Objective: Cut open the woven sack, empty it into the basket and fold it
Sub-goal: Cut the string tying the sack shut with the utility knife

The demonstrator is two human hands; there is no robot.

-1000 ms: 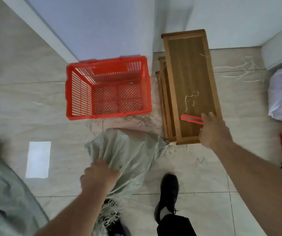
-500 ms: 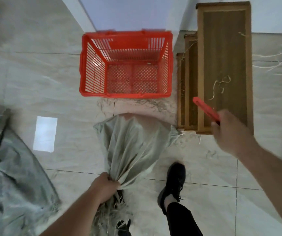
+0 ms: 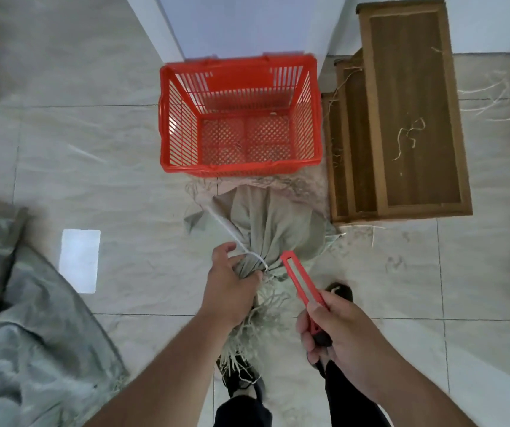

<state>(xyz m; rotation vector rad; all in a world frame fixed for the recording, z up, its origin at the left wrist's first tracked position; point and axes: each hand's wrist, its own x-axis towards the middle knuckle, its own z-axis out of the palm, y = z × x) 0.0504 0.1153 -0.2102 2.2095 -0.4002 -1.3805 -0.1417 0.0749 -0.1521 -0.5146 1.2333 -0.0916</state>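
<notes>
the sack (image 3: pixel 273 226) is grey-green woven cloth, full and bulging, standing on the floor just in front of the basket (image 3: pixel 241 118). its neck is gathered and bound by a white tie (image 3: pixel 241 245), with frayed strands hanging below. the basket is red slotted plastic, upright and open. the cutter (image 3: pixel 297 275) is red and slim, its tip beside the tied neck.

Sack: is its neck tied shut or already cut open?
Tied shut: a white tie cinches the sack neck beside the left hand; the cutter hasn't reached it.
</notes>
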